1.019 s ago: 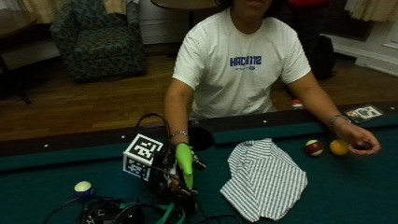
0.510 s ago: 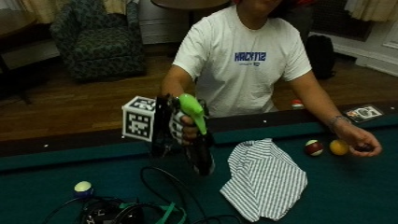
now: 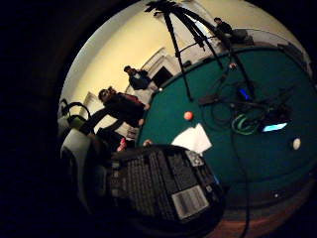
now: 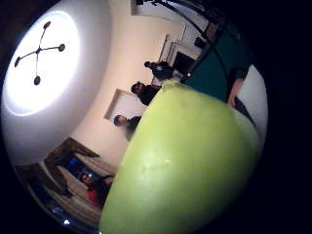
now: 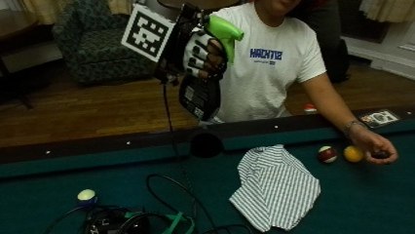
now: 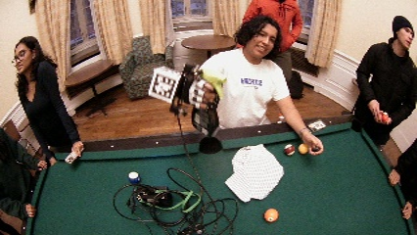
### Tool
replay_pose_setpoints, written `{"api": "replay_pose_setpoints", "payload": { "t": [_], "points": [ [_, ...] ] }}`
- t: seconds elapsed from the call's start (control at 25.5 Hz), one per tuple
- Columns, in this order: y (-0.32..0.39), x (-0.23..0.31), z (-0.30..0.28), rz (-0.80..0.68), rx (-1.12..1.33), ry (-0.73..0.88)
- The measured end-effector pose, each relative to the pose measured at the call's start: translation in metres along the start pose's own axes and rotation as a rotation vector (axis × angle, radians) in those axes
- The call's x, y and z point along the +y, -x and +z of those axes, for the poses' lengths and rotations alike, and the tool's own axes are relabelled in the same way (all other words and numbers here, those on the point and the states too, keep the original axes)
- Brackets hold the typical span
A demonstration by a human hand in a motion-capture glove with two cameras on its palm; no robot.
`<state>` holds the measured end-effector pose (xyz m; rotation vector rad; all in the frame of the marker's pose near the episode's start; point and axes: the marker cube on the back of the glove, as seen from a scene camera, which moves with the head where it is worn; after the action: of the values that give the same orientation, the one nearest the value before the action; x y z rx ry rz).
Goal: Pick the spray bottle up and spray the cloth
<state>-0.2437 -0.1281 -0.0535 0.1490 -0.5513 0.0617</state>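
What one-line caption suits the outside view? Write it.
Gloved right hand lifts the green-topped spray bottle high above the striped cloth on the pool table.

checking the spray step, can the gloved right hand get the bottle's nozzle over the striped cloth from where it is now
Probably yes. The right hand grips the spray bottle raised well above the table rail, and the striped cloth lies open on the felt below and beside it. Nothing stands between them; the two balls sit off to the side.
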Motion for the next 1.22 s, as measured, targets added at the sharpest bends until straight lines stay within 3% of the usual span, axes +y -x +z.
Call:
{"api": "replay_pose_setpoints", "payload": {
  "t": [0.24, 0.51, 0.78, 1.22],
  "points": [
    [0.015, -0.007, 0.014, 0.104, 0.169, 0.220],
    [0.003, -0.016, 0.108, 0.249, 0.549, 0.476],
    [-0.042, 0.005, 0.177, 0.385, 0.746, 0.729],
    [-0.120, 0.032, 0.252, 0.493, 0.946, 0.858]
  ]
}}
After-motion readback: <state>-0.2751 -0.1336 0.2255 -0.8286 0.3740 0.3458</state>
